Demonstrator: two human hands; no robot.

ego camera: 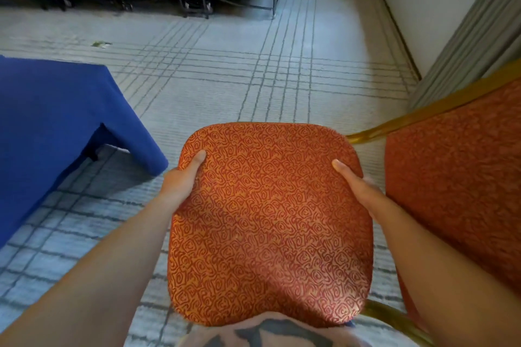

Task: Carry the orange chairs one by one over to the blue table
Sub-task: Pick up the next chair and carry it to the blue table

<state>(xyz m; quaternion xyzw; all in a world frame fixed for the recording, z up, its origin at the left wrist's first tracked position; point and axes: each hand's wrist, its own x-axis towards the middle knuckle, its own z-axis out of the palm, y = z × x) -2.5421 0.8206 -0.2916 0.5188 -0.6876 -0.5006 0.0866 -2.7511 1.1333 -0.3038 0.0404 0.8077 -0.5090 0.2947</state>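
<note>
Although the blue bench [50, 110] stands near at the left, no chair shows beside it, so I judge the carry is not finished. The left hand [183, 177] grips the left edge of the orange chair [267, 220], held above the carpet [282, 65]. The right hand [358, 186] grips the right edge. Both thumbs press on the seat, and the other fingers are mostly hidden underneath. A second orange chair [456, 177] waits just beside the right arm and could catch it.

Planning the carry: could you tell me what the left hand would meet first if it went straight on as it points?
The left hand, gripping the orange chair, seems free: only carpet ahead; the blue table lies left of its line, depth unclear.
</note>
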